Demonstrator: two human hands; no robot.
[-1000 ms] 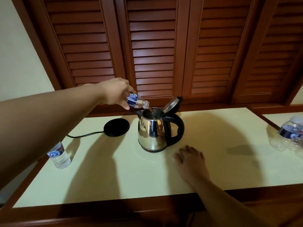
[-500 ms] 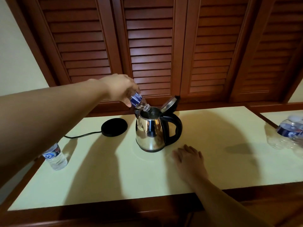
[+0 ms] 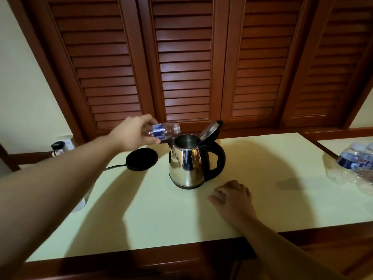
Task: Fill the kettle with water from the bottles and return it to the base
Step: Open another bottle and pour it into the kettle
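A steel kettle (image 3: 186, 164) stands lid-open on a pale table (image 3: 262, 209), off its black base (image 3: 141, 159) just left. The left hand (image 3: 133, 134) fingers wrap a near-horizontal bottle (image 3: 163, 132) left of the kettle's mouth. The right hand (image 3: 234, 197) rests before the kettle, fingers loosely together.

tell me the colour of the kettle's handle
Black, on the kettle handle, head view.
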